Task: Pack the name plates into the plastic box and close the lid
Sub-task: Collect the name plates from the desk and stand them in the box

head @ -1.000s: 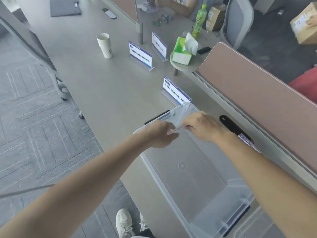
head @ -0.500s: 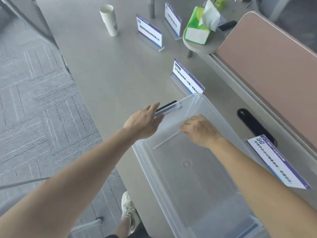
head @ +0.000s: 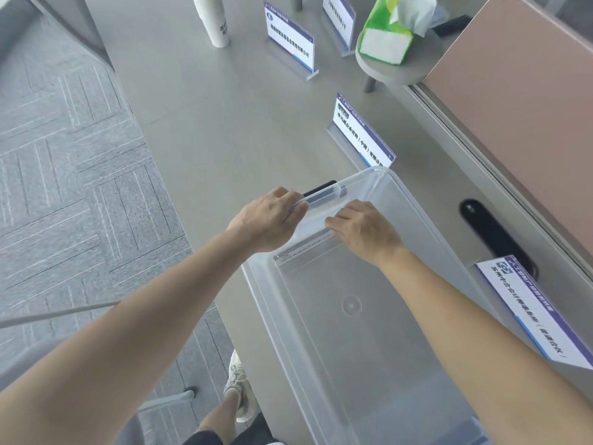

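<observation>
A clear plastic box (head: 378, 332) is sitting open on the grey table (head: 224, 130), its far end pointing away from the person. The left hand (head: 268, 220) is curling over the far-left rim of the box, fingers closing on the edge beside a black latch (head: 321, 189). The right hand (head: 365, 231) is reaching inside the box at its far end, fingers bent down onto a clear name plate (head: 305, 248) that is lying low against the far wall; whether it is gripping the plate or only pressing on it cannot be told. Another name plate (head: 361, 133) is standing just beyond the far right corner of the box, and one (head: 539, 313) is lying to the right of the box near a black slot (head: 494, 236) in the table. Two more name plates (head: 290, 36) are standing farther off, near a white paper cup (head: 213, 22) and a green tissue pack (head: 390, 30).
</observation>
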Demonstrator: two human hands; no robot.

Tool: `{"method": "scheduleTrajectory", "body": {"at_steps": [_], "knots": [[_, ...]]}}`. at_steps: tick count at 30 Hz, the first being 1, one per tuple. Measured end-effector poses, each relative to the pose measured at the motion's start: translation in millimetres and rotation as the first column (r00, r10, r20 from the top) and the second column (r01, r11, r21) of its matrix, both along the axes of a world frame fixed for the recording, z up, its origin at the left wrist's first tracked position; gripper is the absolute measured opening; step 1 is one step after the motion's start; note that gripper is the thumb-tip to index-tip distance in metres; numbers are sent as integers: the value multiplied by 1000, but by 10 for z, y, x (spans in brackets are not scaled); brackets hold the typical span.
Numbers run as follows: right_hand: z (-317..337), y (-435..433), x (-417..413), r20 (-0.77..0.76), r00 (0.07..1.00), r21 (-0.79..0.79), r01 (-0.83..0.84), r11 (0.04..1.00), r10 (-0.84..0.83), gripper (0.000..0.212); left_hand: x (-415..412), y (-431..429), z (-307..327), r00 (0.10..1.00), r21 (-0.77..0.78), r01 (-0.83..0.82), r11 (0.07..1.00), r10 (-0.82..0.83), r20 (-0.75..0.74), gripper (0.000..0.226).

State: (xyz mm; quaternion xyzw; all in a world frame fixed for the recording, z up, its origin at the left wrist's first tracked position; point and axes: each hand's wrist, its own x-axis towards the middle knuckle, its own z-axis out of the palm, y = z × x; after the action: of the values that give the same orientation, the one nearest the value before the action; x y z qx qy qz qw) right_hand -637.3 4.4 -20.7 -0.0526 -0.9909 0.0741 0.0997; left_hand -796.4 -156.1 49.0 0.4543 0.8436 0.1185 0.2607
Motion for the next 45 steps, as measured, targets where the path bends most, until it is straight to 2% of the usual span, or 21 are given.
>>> {"method": "scheduleTrajectory", "body": {"at_steps": [5, 14, 17, 21, 25, 28, 33, 37, 44, 45], "knots": [[-45, -67, 10, -45, 998, 110, 52, 993, -47, 25, -10, 1, -9, 1000, 13, 0, 1000, 0, -2, 39], [-53, -92, -5, 25, 994, 157, 101, 982, -106, 28, -5, 22, 26, 1000, -19, -8, 1000, 7, -23, 42], [9, -142, 1, 17, 992, 144, 123, 982, -127, 24, -2, 31, 45, 1000, -18, -9, 1000, 9, -2, 42], [216, -234, 74, -26, 987, 112, 163, 980, -161, 21, -7, 53, 180, 991, 3, -71, 997, 70, 112, 49], [543, -325, 259, -55, 988, 48, 148, 988, -145, 19, -37, 26, 413, 995, 39, -63, 997, 60, 77, 58], [845, -411, 439, -64, 965, -55, 251, 966, -254, 16, -49, -53, 540, 999, 41, -3, 999, 1, 53, 64], [1318, -627, 737, -15, 865, -241, 484, 841, -502, 19, 18, -177, 761, 994, 98, 68, 993, -75, 76, 66], [1644, -893, 981, 15, 746, -346, 629, 696, -666, 22, 123, -314, 993, 980, 216, 89, 972, -124, 154, 64], [2298, -1719, 1349, 40, 489, -423, 798, 429, -871, 31, 407, -661, 1276, 919, 355, 288, 889, -361, 158, 23], [2361, -1852, 1402, 43, 462, -425, 811, 402, -886, 32, 492, -724, 1289, 899, 378, 326, 867, -407, 159, 23]]}}
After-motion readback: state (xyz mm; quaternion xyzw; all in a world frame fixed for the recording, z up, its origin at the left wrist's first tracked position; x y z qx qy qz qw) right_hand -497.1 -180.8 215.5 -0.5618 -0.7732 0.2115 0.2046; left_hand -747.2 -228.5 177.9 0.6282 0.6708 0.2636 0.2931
